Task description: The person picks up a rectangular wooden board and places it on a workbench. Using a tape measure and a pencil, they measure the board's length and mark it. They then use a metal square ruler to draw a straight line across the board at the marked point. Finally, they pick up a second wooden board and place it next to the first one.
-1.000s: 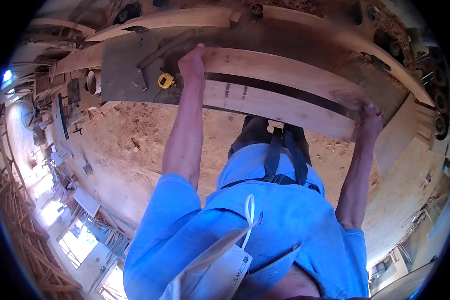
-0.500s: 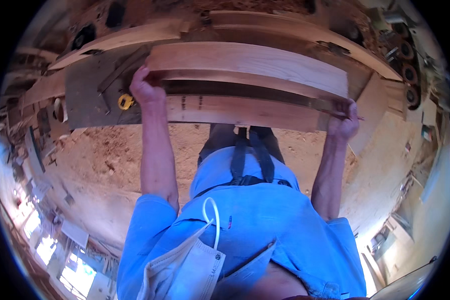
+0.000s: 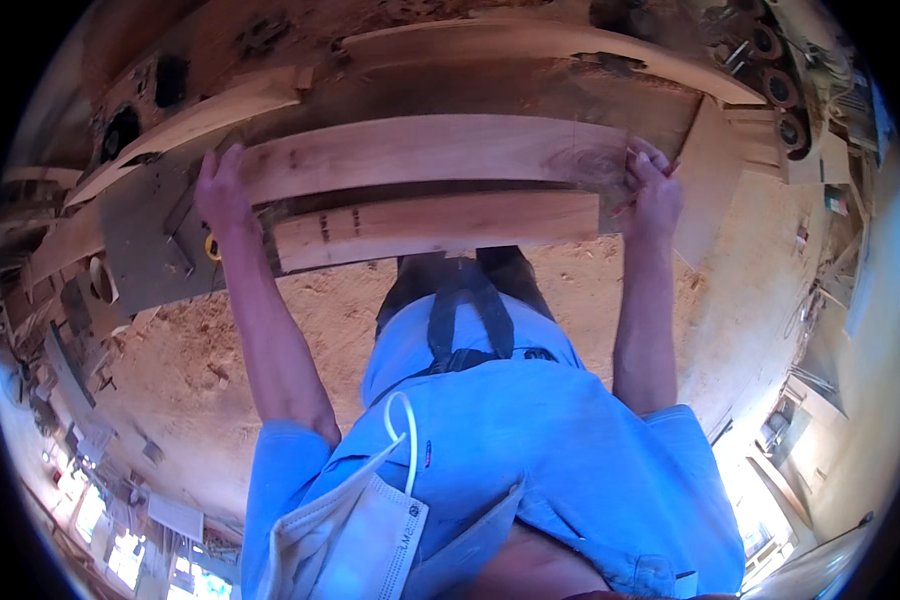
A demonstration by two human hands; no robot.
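A long plank (image 3: 430,152) with a knot swirl near its right end spans between my hands over the workbench. My left hand (image 3: 226,190) is closed round its left end. At the other end, my right hand (image 3: 654,188) grips the plank, with a thin reddish stick like a pencil (image 3: 674,167) poking out of the fingers. Nearer to me lies a second, shorter plank (image 3: 440,224) with dark marks toward its left. A dark gap separates the two planks. Beside my left wrist is a yellow tape measure (image 3: 212,247), partly hidden by the arm.
Left of the planks, a metal square (image 3: 178,248) rests on the dark bench top (image 3: 140,255). Long boards (image 3: 550,35) lie along the far side. A pale panel (image 3: 710,180) is at the right, and round machine parts (image 3: 778,88) stand beyond it. Sawdust covers the floor (image 3: 310,310).
The held plank has turned from tilted, with its edge showing, to broad face up. My left hand has shifted left, and the whole view has swung a little.
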